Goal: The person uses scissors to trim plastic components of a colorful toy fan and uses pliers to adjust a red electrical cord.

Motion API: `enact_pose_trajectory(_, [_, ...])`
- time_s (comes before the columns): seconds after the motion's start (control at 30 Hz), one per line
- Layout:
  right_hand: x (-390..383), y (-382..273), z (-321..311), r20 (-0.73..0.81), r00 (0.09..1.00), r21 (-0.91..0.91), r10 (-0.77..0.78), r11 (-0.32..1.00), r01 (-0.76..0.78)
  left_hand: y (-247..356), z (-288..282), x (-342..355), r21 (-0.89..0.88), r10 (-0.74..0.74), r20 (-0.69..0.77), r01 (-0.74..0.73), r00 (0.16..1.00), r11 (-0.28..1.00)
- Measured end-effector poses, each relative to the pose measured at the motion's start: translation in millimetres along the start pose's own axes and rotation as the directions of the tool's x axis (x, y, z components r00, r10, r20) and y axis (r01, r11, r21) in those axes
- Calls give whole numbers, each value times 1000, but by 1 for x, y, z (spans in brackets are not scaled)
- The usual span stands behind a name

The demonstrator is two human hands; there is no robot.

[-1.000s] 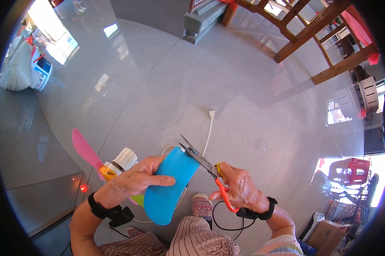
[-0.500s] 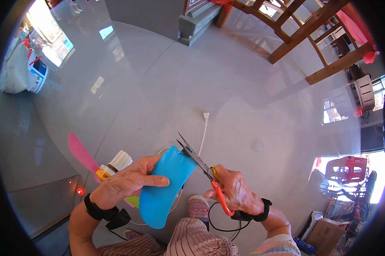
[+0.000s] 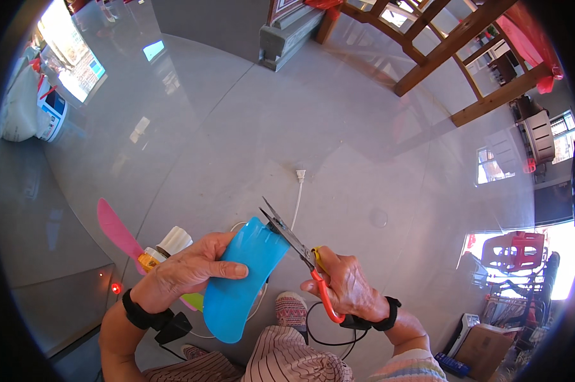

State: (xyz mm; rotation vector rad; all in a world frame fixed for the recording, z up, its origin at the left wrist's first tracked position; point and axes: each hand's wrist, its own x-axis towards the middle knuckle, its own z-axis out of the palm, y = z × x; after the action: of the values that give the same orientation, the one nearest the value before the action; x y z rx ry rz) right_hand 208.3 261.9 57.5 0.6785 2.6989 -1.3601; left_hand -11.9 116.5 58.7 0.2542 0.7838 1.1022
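My left hand (image 3: 195, 266) grips a curved blue fan blade (image 3: 244, 286), thumb flat across its face and the fingers behind it. Scissors (image 3: 296, 243) with red and yellow handles are in my right hand (image 3: 350, 283), the fingers closed round the handles. Their metal blades stand slightly parted at the upper end of the blue blade, next to a small dark piece on its edge; whether they touch it I cannot tell. Behind my left hand lies a small fan with a pink blade (image 3: 118, 226), a green blade (image 3: 193, 300), an orange-yellow hub (image 3: 148, 261) and a white housing (image 3: 175, 240).
A white cord ends in a plug (image 3: 301, 174) on the grey floor (image 3: 236, 140). A black cable (image 3: 319, 342) loops near my patterned shoe (image 3: 292, 309). A wooden frame (image 3: 430, 63) stands far right, a white bucket (image 3: 54, 116) far left, and a cardboard box (image 3: 484, 350) near right.
The view has shifted slightly, so everything sits a little further left. Both hands keep their grips on the blue fan blade and the scissors, in nearly the same pose.
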Motion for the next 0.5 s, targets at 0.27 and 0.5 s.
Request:
enact_pose_trajectory(0.27, [10, -9, -8, -96, 990, -154, -102, 984, 87, -14, 2, 2, 145, -186, 46, 178, 981, 973])
enact_pose_trajectory(0.5, [5, -11, -24, -116, 990, -218, -82, 974, 56, -6, 10, -2, 96, -9, -50, 13, 999, 995])
